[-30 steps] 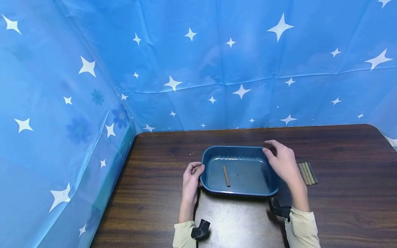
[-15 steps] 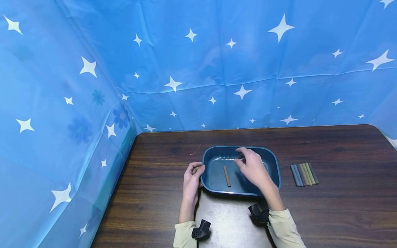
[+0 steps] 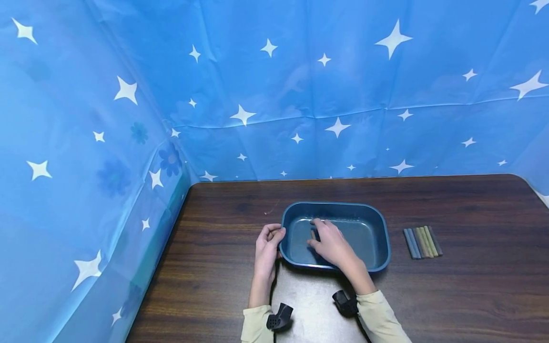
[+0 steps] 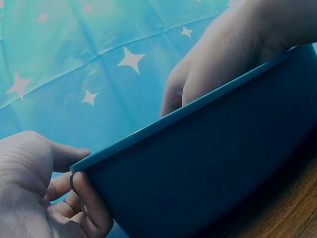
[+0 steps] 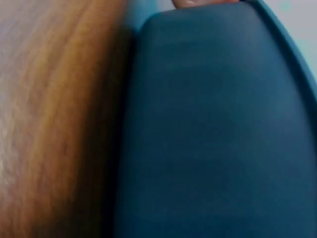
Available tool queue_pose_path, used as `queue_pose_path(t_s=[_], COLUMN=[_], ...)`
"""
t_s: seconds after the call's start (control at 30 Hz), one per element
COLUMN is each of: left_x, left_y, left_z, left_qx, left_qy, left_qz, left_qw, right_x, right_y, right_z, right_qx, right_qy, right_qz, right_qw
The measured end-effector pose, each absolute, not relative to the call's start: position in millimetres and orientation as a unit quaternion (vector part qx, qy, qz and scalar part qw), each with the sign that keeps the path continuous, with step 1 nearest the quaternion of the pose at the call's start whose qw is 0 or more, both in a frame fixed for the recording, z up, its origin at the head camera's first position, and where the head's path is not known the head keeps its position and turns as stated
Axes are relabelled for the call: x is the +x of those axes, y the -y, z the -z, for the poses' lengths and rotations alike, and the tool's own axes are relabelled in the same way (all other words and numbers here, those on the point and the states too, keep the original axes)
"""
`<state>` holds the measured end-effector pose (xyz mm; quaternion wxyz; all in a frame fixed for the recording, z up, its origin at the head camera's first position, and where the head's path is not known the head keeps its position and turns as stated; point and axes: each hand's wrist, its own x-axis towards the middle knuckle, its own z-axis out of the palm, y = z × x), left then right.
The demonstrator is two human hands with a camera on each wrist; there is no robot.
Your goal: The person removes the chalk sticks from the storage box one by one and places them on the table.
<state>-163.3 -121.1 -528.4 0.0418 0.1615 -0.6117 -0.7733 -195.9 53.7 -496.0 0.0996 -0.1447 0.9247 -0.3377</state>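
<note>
A deep blue rectangular tub point(image 3: 377, 214) stands on the table in the head view. My left hand point(image 3: 267, 250) pinches its left rim between thumb and fingers, as the left wrist view also shows. Inside the tub lies a short brown stick point(image 3: 313, 234), partly hidden by my right hand point(image 3: 332, 244). That hand reaches over the near wall, thumb and index finger apart on either side of the stick's visible part. Whether they touch it I cannot tell. In the right wrist view the tub's outer wall point(image 5: 213, 129) hides the right hand's fingers.
Right of the tub, several short sticks point(image 3: 422, 242) lie side by side in a row, blue, brownish, yellow-green and dark grey. The brown wooden table point(image 3: 480, 286) ends at a blue star-patterned curtain point(image 3: 326, 95) behind and at the left.
My right hand has moved left from the tub's far right rim, down into the tub to the brown stick. The blue sticks have come into view. My left hand keeps its hold.
</note>
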Motion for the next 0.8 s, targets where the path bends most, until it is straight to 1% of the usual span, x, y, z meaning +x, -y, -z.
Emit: queue_pose_path(t_s=[0.4, 0.57, 0.8], left_x=[-165.2, -165.4, -163.2], left_y=[120.4, 120.6, 120.7], left_z=[527.6, 528.7, 529.7], left_qx=[0.163, 0.163, 0.164], left_qy=[0.618, 0.617, 0.623], left_qz=[0.768, 0.769, 0.764], left_qw=[0.045, 0.046, 0.045], right_x=[-193.5, -194.1, -192.8], right_y=[-40.9, -40.4, -41.8], right_z=[503.7, 503.1, 502.1], right_qx=[-0.149, -0.162, -0.214], right_qy=[-0.937, -0.941, -0.928], right_qz=[0.307, 0.283, 0.287], right_qw=[0.078, 0.092, 0.101])
